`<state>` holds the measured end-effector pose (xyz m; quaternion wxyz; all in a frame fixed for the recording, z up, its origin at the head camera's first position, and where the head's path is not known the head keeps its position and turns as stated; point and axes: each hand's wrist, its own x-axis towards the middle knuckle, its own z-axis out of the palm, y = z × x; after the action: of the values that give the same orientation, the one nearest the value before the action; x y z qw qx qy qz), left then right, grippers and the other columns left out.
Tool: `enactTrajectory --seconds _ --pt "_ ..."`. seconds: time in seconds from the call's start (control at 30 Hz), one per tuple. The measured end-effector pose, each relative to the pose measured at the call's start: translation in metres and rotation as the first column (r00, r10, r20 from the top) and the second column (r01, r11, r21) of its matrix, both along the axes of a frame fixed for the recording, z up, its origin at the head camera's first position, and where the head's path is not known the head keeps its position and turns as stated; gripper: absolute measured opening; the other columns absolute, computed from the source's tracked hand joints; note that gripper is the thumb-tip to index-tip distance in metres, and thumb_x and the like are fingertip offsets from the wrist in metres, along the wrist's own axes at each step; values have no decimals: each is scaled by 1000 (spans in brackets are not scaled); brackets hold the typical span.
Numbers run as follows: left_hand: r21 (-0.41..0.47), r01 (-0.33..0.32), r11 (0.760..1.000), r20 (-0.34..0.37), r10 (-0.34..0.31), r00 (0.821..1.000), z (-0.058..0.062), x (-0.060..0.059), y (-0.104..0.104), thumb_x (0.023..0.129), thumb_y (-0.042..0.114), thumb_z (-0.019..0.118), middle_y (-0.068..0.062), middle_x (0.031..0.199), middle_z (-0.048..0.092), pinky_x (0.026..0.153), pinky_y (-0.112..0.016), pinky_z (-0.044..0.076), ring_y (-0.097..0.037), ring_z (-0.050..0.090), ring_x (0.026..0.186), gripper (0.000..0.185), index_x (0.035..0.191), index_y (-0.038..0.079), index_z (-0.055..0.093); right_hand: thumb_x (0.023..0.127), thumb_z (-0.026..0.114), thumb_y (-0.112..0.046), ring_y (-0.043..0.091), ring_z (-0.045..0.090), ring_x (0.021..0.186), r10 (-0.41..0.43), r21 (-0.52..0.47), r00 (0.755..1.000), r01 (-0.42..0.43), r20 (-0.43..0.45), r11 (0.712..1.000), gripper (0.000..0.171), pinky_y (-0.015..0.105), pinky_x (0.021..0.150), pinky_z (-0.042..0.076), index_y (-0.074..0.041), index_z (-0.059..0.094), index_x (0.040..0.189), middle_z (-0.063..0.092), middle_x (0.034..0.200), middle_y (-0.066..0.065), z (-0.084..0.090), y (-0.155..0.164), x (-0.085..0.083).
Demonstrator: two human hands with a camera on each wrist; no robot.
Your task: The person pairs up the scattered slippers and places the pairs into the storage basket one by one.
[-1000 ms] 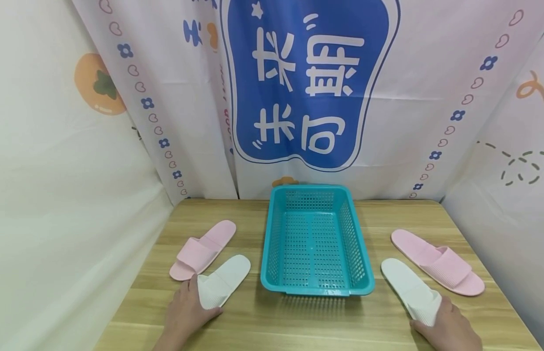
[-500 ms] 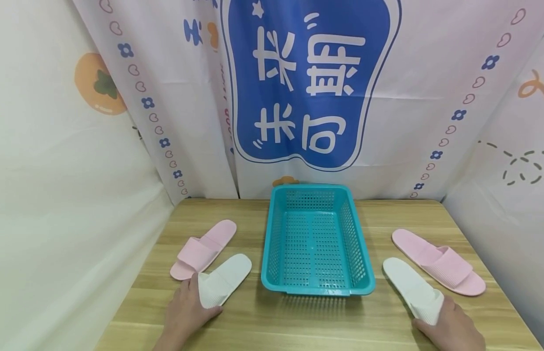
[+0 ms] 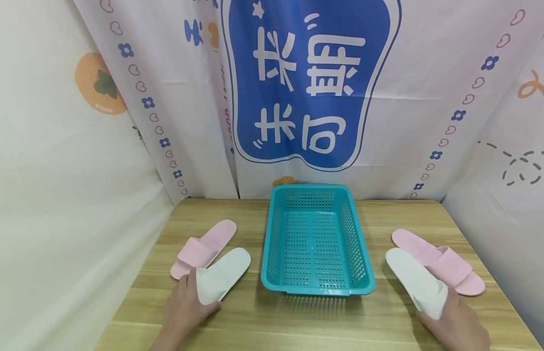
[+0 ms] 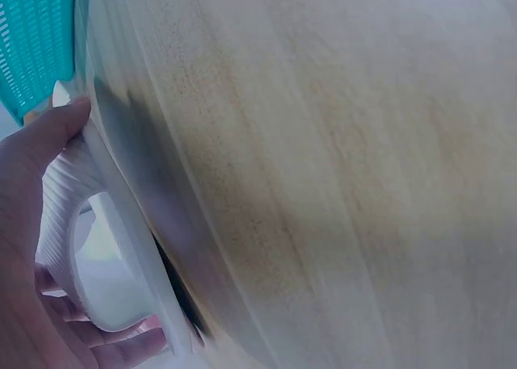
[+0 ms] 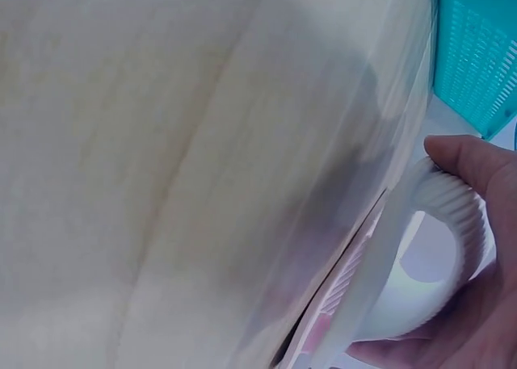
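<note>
My left hand (image 3: 186, 304) grips a white slipper (image 3: 230, 268) by its ribbed strap and sides, thumb on the side toward the basket. In the left wrist view a shadow lies beneath its sole (image 4: 133, 215), which is raised a little off the table. On the other side my right hand (image 3: 458, 321) holds the second white slipper (image 3: 410, 270) likewise, thumb on its inner side. This slipper is also lifted slightly, and in the head view it partly covers a pink slipper (image 3: 452, 265). Another pink slipper (image 3: 219, 236) lies beside the left white one, its heel partly hidden.
Between the two hands stands a turquoise perforated basket (image 3: 317, 292) with nothing in it, toward the back of the wooden table (image 3: 315, 329). Printed cloth (image 3: 425, 58) hangs behind the table, and pale sheets close in both sides.
Both hands have raised the white slippers slightly and shifted them a little away from me. The right one has also moved rightward, over the pink slipper's edge. Basket and pink slippers stay put.
</note>
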<state>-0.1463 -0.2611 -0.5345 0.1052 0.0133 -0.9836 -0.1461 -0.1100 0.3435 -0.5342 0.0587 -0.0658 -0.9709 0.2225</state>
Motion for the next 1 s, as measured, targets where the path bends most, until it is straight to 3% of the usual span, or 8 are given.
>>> enactTrajectory --seconds 0.2,0.4,0.73,0.9,1.0 --pt "0 23 1000 -104 -23 994 2 -1 1 53 52 89 -27 114 53 64 -58 51 -46 58 91 117 139 -8 36 62 89 -42 43 59 78 -16 3 997 16 -71 1000 92 50 53 46 12 43 121 58 95 26 5 -1 1" --pt "-26 41 999 -215 -45 976 3 -6 -1 50 52 90 -26 108 54 61 -56 51 -44 58 85 118 137 -9 39 60 89 -33 41 56 73 -31 15 988 33 -151 999 85 53 52 45 14 44 116 57 88 23 10 -2 -1" --pt "-60 76 995 -311 -91 946 8 -15 -5 49 50 91 -30 112 54 64 -57 52 -47 57 89 118 136 -11 39 53 88 -23 49 53 73 -21 57 943 43 -333 997 84 60 50 41 15 44 113 54 87 29 20 -2 -6" --pt "-71 86 994 -364 -106 925 11 -21 -7 47 48 92 -29 113 54 65 -58 51 -48 56 92 119 136 -11 40 49 88 -21 51 51 74 21 82 908 14 -419 997 84 60 59 40 16 44 111 52 88 31 24 1 -13" --pt "-82 101 992 -410 -126 903 13 -25 -9 44 46 93 -30 111 54 66 -58 51 -48 56 91 120 135 -12 41 50 88 -20 53 49 85 9 75 913 24 -407 997 94 62 67 39 14 42 124 52 100 33 28 3 -16"
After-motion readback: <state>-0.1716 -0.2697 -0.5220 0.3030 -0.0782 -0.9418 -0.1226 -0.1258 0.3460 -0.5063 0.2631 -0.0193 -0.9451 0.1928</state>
